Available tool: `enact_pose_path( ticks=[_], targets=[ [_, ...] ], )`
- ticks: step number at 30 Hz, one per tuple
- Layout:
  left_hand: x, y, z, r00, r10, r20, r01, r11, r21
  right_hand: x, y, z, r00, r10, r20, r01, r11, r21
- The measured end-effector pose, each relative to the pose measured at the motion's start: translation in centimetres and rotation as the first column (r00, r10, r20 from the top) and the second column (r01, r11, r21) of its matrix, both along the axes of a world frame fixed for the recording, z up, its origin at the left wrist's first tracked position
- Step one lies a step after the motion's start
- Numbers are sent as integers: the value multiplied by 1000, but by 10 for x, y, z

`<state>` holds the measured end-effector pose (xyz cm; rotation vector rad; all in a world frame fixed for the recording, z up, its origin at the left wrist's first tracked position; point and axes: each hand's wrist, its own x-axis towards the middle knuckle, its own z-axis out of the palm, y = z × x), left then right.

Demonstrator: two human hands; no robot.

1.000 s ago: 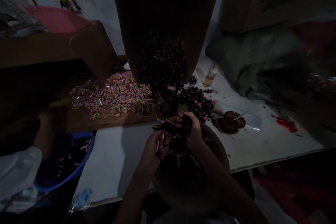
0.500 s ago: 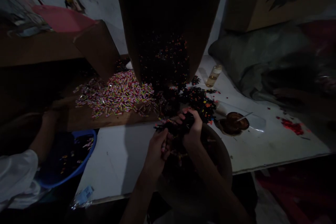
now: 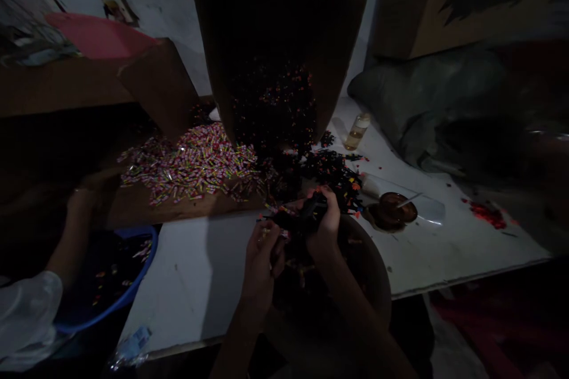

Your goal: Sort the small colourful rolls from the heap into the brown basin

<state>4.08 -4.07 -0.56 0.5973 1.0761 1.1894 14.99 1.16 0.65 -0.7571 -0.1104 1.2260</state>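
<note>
My left hand (image 3: 265, 249) is closed around small wrapped pieces with pink and pale bands, over the left rim of a large round basin (image 3: 377, 266). Just right of it, my right hand (image 3: 326, 219) is closed on a black piece (image 3: 315, 207) among dark bits. Dark contents with a few coloured pieces lie in the basin below. Beyond my hands is a heap of black pieces (image 3: 333, 172) with orange and red tips. A pile of pink and yellow wrapped pieces (image 3: 195, 163) spreads to its left.
An open cardboard box (image 3: 340, 71) stands behind the heap. Right of it are a small bottle (image 3: 357, 132), a brown bowl (image 3: 398, 207) with a stick, and red bits (image 3: 486, 215). At left, another person's arm (image 3: 73, 228) is above a blue basin (image 3: 144, 272).
The view has shifted slightly. My left hand has turned, and the wrapped pieces now show at its fingertips. The black piece in my right hand is more exposed.
</note>
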Motion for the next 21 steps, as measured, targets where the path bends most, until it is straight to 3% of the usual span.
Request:
enact_pose_path(
  ticks=[6,14,21],
  targets=[
    [2,-9,4,995,-39,-89,52,987,152,-3,0,5,994,-104,-27,105,994,38],
    [7,-18,2,929,186,-319,-94,954,284,-11,-9,18,984,-153,-88,157,987,37],
    [6,-17,-1,900,207,-384,-75,941,331,-12,-13,20,983,-174,-63,177,984,34]
  ],
)
